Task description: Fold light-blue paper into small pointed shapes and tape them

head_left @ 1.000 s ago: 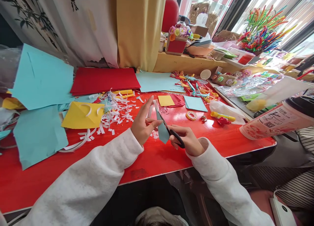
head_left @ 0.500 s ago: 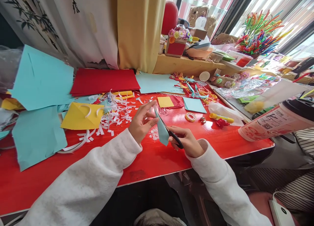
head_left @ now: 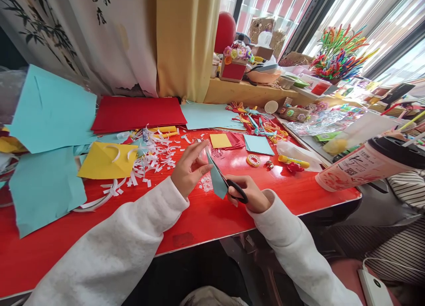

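Note:
My left hand (head_left: 191, 169) pinches a narrow folded piece of light blue paper (head_left: 217, 182) near its upper end, between thumb and fingers. In my right hand (head_left: 249, 193) is a pair of black-handled scissors (head_left: 239, 191), fingers wrapped round the loops. The blades lie along the right edge of the blue paper, pointing up toward my left hand. Whether they are parted is too fine to make out. Both hands are above the red table (head_left: 212, 224). Just beyond them lie a yellow square of paper (head_left: 220, 141) on red squares and a stack of light blue squares (head_left: 259, 145).
White paper scraps (head_left: 159, 157) and a yellow sheet (head_left: 108, 160) lie left of my hands. Large blue sheets (head_left: 55, 111) cover the far left, red sheets (head_left: 139, 114) the back. On the right are a tape roll (head_left: 253, 160), a glue stick (head_left: 294, 161) and a tilted drink cup (head_left: 352, 164).
The view has shifted slightly, so the table things appear a little farther left and lower. Both hands keep their hold, and the scissors stay along the paper's edge.

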Demonstrator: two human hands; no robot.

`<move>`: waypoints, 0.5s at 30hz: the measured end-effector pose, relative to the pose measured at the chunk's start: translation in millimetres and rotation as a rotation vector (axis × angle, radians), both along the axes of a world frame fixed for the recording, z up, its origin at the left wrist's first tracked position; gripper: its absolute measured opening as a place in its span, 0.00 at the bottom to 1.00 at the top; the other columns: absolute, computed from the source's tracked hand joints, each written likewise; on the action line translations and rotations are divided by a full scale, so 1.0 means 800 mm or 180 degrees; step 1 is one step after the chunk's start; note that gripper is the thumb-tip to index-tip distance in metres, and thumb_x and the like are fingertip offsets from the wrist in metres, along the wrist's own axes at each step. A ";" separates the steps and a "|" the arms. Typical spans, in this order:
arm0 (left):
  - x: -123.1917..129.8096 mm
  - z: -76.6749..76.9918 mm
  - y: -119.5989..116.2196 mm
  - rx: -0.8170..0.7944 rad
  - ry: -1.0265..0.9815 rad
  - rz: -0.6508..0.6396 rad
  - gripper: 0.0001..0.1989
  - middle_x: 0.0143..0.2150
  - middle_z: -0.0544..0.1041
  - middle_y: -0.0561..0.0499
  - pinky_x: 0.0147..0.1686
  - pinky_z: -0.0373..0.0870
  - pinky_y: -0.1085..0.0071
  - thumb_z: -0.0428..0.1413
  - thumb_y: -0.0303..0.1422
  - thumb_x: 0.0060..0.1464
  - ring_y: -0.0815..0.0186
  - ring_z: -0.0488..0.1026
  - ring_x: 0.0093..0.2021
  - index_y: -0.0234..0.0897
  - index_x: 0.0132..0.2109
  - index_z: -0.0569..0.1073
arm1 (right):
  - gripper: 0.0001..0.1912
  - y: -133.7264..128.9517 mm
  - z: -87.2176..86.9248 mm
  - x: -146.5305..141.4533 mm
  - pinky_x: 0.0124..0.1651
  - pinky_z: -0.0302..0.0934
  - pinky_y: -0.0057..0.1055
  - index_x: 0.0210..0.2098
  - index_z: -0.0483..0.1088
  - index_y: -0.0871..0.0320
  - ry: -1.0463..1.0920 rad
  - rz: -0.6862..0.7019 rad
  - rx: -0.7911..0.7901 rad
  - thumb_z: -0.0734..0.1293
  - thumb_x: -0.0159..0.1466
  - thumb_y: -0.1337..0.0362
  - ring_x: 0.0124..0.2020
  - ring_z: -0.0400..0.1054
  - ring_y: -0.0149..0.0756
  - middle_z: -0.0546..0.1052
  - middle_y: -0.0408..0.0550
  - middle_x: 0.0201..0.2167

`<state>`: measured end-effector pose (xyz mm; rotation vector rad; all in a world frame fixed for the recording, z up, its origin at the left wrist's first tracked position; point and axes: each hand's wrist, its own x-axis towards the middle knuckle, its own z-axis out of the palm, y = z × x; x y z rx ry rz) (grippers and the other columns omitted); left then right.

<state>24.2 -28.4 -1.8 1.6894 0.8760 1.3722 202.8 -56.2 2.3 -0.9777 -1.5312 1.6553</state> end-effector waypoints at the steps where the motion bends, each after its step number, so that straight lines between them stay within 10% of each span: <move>1: 0.000 0.000 0.000 -0.0007 -0.0002 -0.0008 0.26 0.52 0.57 0.48 0.34 0.67 0.75 0.54 0.33 0.47 0.75 0.64 0.30 0.46 0.54 0.59 | 0.17 0.000 0.001 0.000 0.17 0.43 0.24 0.26 0.66 0.64 -0.0022 0.0029 0.0028 0.65 0.48 0.54 0.13 0.52 0.21 0.60 0.38 0.13; 15: 0.004 -0.001 -0.001 -0.0250 -0.0233 -0.0241 0.26 0.51 0.55 0.48 0.33 0.69 0.72 0.54 0.32 0.47 0.76 0.63 0.30 0.46 0.54 0.58 | 0.26 0.004 -0.001 -0.001 0.17 0.42 0.21 0.35 0.64 0.64 -0.0417 0.0099 -0.0016 0.64 0.47 0.47 0.17 0.51 0.21 0.60 0.40 0.17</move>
